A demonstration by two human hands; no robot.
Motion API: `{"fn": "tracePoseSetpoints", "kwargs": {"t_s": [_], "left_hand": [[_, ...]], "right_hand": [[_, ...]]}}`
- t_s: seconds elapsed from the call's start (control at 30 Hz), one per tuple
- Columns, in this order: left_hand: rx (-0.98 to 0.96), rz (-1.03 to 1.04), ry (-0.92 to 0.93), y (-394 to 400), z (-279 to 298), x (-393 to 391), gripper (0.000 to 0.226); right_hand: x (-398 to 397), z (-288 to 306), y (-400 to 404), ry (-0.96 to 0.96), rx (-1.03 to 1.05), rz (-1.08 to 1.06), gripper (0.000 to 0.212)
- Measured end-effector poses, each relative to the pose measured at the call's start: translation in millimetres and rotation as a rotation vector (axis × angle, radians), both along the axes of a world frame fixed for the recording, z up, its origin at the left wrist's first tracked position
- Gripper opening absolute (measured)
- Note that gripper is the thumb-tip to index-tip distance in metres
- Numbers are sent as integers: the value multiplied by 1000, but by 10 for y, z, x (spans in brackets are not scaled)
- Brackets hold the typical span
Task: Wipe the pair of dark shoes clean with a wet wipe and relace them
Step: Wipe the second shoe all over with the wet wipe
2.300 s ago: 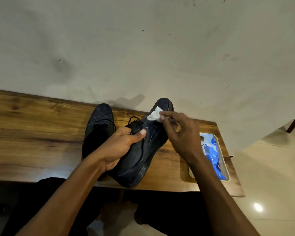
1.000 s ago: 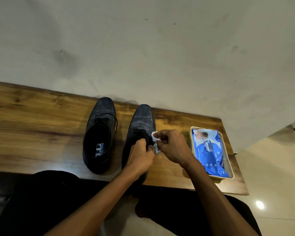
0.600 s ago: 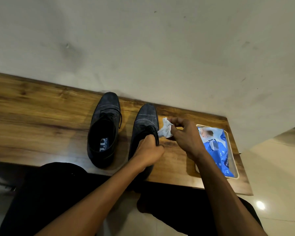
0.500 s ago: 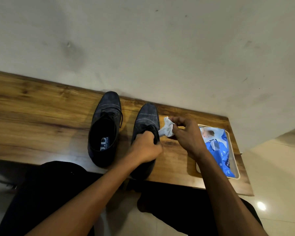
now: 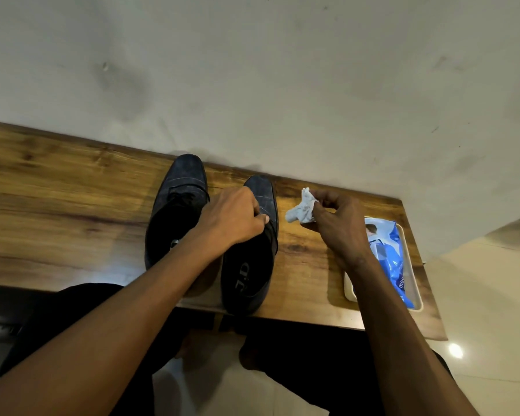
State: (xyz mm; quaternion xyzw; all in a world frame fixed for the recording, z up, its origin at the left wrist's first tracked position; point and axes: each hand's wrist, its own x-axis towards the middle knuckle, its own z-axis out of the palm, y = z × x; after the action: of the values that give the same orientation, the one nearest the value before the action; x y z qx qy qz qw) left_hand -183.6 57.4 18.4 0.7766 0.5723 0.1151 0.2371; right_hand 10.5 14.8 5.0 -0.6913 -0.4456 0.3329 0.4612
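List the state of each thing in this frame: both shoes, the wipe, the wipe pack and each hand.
Left shoe: upright on the bench, laced, untouched.
Right shoe: upright on the bench, gripped at the lace area.
Wipe: crumpled, pinched, held off the shoe.
Wipe pack: lying in a tray.
Left hand: grips the right shoe.
Right hand: pinches the wipe.

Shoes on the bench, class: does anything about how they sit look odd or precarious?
Yes. The right shoe, which the left hand grips, has its heel jutting past the bench's front edge. The left shoe sits farther back, so the pair is uneven.
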Motion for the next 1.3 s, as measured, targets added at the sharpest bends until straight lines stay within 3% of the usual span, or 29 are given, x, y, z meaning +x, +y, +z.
{"fn": "tracePoseSetpoints", "kwargs": {"t_s": [0.13,0.23,0.3,0.47,0.6,0.7,0.9,1.03,1.17,1.3], "left_hand": [[-36,-14,58,100,27,25,8],[-18,-30,51,120,70,35,11],[-44,-10,-79,147,110,18,12],[-345,161,-651,180,230,-104,14],[-289,181,-799,176,318,-134,13],[-268,178,-858,168,351,-111,14],[-179,131,-858,168,349,-99,12],[-133,92,-828,179,324,-104,11],[-114,64,-844,161,319,-84,9],[-105,69,-868,161,309,-84,7]], "right_hand": [[-13,-29,24,4,1,8,23],[8,-29,24,50,4,2,23],[24,-13,26,111,4,-1,22],[-29,53,-26,258,-5,19,21],[-164,95,-79,349,-25,72,10],[-318,41,-57,356,-60,144,16],[-556,-17,17,-6,-84,355,39],[-590,-6,39,-96,-79,392,54],[-691,-29,77,-258,-53,385,34],[-761,-64,112,-247,-67,350,15]]}}
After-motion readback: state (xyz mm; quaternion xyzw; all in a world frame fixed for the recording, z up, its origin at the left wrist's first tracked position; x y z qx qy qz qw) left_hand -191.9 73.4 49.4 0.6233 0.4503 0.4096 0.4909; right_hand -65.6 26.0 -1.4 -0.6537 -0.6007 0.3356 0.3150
